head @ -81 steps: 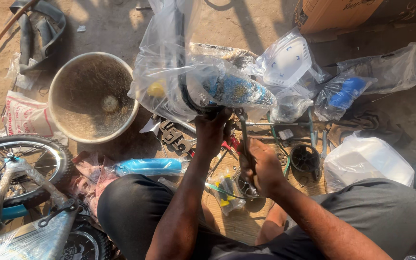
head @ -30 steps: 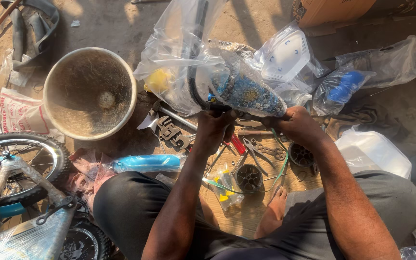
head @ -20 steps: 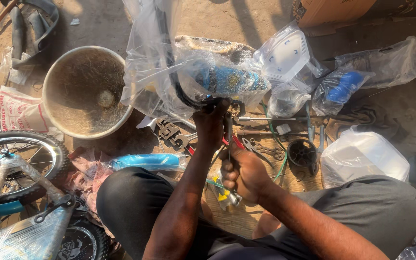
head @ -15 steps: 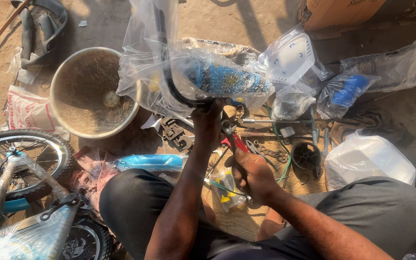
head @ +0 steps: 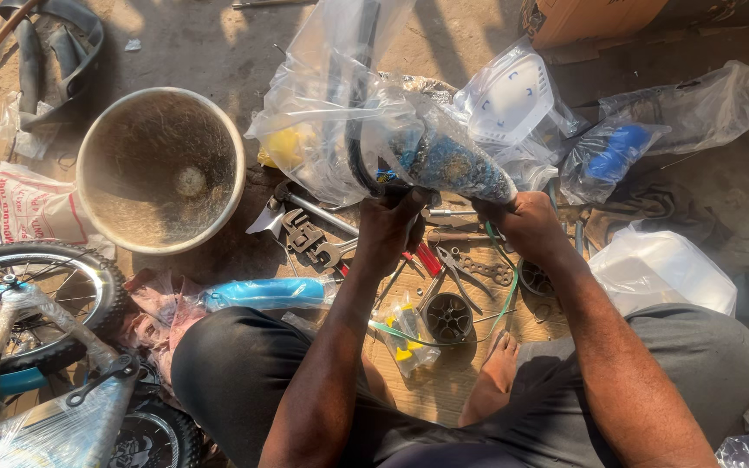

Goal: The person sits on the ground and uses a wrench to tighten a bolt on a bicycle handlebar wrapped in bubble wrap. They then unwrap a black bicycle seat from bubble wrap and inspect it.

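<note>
A bicycle saddle (head: pixel 448 165) with a blue patterned cover, wrapped in clear plastic, is held up over the tools. My left hand (head: pixel 392 230) grips it from below at its left end, by a dark curved part. My right hand (head: pixel 526 225) is closed on the saddle's right end. More clear plastic wrap (head: pixel 322 104) bunches up to the left of the saddle, with a yellow part (head: pixel 283 147) inside it.
Wrenches (head: pixel 314 238), pliers and a red-handled tool (head: pixel 426 258) lie on a wooden board (head: pixel 444 381). A round basin (head: pixel 159 169) stands at left. A small bicycle wheel (head: pixel 36 299) is at lower left. A blue part (head: pixel 266 293) and bagged parts (head: pixel 617 156) lie around.
My right hand went down among the tools and has come back up to grip the saddle's right end. The left hand has kept its hold throughout.
</note>
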